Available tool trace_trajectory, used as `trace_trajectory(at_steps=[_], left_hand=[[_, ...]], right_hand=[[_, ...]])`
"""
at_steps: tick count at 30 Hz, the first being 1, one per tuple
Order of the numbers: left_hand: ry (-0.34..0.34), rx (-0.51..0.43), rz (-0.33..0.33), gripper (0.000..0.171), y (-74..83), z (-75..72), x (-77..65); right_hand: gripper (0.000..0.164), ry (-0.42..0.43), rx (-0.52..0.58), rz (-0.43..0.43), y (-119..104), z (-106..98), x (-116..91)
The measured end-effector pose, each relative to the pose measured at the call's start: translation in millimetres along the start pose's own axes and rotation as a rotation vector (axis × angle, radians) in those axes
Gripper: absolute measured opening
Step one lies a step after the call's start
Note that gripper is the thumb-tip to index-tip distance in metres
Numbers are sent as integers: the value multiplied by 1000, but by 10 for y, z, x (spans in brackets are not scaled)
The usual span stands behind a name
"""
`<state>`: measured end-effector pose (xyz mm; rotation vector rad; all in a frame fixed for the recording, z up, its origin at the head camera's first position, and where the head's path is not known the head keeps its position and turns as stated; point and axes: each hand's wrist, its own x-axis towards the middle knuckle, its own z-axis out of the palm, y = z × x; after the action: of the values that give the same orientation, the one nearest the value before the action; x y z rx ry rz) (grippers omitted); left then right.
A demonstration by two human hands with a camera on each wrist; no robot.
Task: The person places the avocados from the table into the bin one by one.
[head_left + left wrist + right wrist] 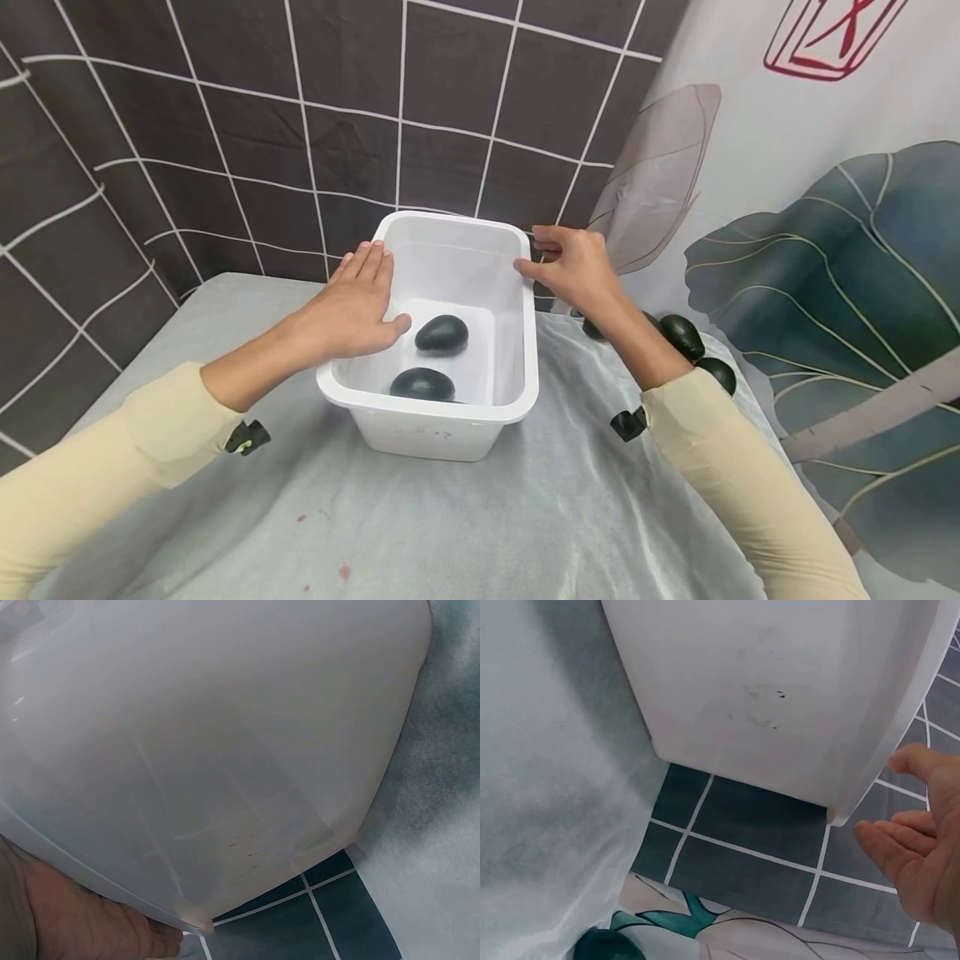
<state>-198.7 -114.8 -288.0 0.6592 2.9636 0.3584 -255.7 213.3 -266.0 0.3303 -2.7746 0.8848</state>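
Observation:
A white plastic tub (442, 425) stands on the cloth-covered table with two dark, smooth avocados inside, one avocado (442, 335) behind the other avocado (422, 385). My left hand (348, 304) lies over the tub's left rim, fingers straight and thumb reaching inside. In the left wrist view that hand (90, 919) shows below the rim, partly hidden. At the right rim is my right hand (573, 267), its thumb at the edge and its fingers bent loosely outside. The right wrist view shows this hand (922, 832) with thumb and fingers apart and nothing between them.
More dark avocados (681, 336) lie at the table's right edge, partly behind the right forearm. A grey cloth (300, 500) covers the table. Behind hangs a dark grid-patterned curtain (345, 150); a leaf-patterned one (847, 250) hangs on the right.

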Motion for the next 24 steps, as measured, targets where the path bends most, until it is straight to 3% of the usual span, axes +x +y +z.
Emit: trace_trajectory(at_steps=[24], left_hand=[[-4, -11, 0, 98, 13, -8, -14]], right_hand=[[59, 51, 26, -11, 297, -32, -176]])
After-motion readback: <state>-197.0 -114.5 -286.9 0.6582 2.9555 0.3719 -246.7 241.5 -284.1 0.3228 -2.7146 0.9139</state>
